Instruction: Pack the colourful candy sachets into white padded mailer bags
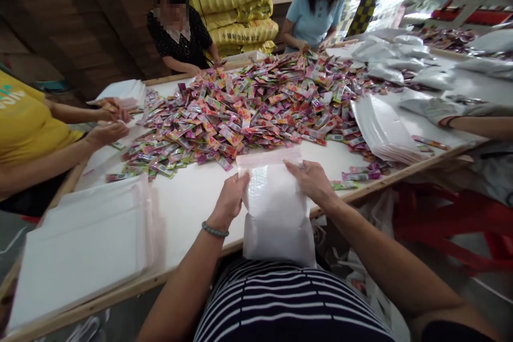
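A white bubble mailer (276, 208) hangs over the table's near edge against my body, with its pinkish flap end pointing away from me. My left hand (233, 195) grips its left edge near the top, thumb on the front face. On the opposite edge, my right hand (311, 181) holds the mailer between thumb and fingers. Just beyond the mailer lies a big heap of small, colourful snack packets (240, 112), in pink, purple, orange and green. Whether anything is inside the mailer cannot be seen.
A stack of flat white mailers (88, 240) lies at the left, another stack (385, 128) at the right. Filled silvery pouches (401, 56) are piled at the back right. Co-workers' hands (110, 120) are busy around the wooden-edged table (188, 219). A red stool (452, 224) stands at the right.
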`<state>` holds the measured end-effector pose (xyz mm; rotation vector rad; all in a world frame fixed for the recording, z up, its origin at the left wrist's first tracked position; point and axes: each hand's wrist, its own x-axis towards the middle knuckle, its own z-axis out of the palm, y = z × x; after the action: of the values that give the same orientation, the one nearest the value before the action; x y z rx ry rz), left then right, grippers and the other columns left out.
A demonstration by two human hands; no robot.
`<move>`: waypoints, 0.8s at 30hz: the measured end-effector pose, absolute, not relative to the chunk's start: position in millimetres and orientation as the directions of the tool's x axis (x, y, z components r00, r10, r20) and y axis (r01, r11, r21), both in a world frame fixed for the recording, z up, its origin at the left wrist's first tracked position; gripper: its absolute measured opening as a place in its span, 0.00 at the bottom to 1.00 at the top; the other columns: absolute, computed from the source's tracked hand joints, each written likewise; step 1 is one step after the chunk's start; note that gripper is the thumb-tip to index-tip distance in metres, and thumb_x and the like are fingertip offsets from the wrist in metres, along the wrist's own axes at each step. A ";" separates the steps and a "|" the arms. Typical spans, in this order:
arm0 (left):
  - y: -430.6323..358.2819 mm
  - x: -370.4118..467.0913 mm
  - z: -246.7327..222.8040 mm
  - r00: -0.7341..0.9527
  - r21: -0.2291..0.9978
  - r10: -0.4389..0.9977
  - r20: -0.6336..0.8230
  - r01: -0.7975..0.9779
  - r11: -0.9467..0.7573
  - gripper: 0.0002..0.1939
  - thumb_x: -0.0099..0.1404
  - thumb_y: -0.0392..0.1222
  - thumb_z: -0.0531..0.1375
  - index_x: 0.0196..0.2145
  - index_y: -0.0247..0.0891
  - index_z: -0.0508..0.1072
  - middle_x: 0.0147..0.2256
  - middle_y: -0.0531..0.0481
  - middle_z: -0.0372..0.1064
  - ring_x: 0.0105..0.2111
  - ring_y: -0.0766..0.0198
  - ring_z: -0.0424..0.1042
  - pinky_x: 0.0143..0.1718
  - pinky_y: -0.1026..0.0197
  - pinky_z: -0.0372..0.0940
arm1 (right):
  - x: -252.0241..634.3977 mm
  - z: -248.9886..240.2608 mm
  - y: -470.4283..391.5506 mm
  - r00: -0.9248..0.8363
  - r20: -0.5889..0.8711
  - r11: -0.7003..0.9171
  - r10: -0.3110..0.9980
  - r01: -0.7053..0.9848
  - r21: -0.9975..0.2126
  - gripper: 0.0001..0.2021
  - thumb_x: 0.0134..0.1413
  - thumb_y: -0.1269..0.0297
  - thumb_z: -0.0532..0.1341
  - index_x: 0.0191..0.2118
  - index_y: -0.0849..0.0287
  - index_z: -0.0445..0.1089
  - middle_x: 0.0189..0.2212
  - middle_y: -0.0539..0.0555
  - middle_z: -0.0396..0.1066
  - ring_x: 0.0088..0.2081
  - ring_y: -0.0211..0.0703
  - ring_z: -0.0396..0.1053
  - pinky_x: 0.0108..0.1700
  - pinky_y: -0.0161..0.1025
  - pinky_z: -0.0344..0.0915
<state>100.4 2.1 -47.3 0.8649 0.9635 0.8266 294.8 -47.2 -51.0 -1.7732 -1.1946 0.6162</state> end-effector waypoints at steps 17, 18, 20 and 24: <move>-10.6 115.1 -46.8 0.351 0.959 0.921 -0.171 -0.156 0.237 0.26 0.54 0.54 0.66 0.45 0.34 0.73 0.37 0.48 0.75 0.37 0.62 0.71 0.39 0.62 0.64 | 253.6 -33.6 6.9 -0.048 0.412 0.269 0.910 0.824 -0.499 0.08 0.59 0.71 0.52 0.33 0.60 0.68 0.34 0.58 0.72 0.37 0.45 0.66 0.42 0.41 0.62; -10.8 114.2 -47.7 0.360 0.954 0.914 -0.185 -0.160 0.256 0.27 0.54 0.55 0.66 0.46 0.34 0.72 0.37 0.47 0.76 0.36 0.62 0.72 0.39 0.62 0.64 | 259.2 -33.7 9.6 0.111 0.413 0.210 0.904 0.727 -0.654 0.08 0.60 0.69 0.51 0.33 0.59 0.66 0.32 0.56 0.71 0.35 0.43 0.66 0.40 0.39 0.63; -10.5 111.7 -51.3 0.352 0.950 0.915 -0.199 -0.161 0.269 0.27 0.54 0.55 0.65 0.46 0.34 0.72 0.36 0.47 0.76 0.36 0.61 0.72 0.38 0.62 0.65 | 280.6 -31.6 6.4 0.391 0.345 0.189 0.853 0.384 -0.904 0.09 0.62 0.62 0.49 0.35 0.57 0.64 0.28 0.52 0.70 0.29 0.39 0.66 0.33 0.37 0.64; -7.2 106.4 -60.1 0.302 0.943 0.924 -0.237 -0.158 0.294 0.24 0.54 0.55 0.66 0.42 0.34 0.73 0.33 0.48 0.76 0.35 0.60 0.73 0.37 0.61 0.65 | 353.0 -23.3 -41.6 0.569 0.207 0.265 0.796 -0.019 -0.964 0.12 0.57 0.51 0.57 0.34 0.55 0.62 0.20 0.44 0.64 0.20 0.34 0.60 0.21 0.32 0.56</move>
<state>106.4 -7.2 -60.1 0.9886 0.9785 0.8988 353.0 -41.6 -23.3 -1.1851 -0.8087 0.6403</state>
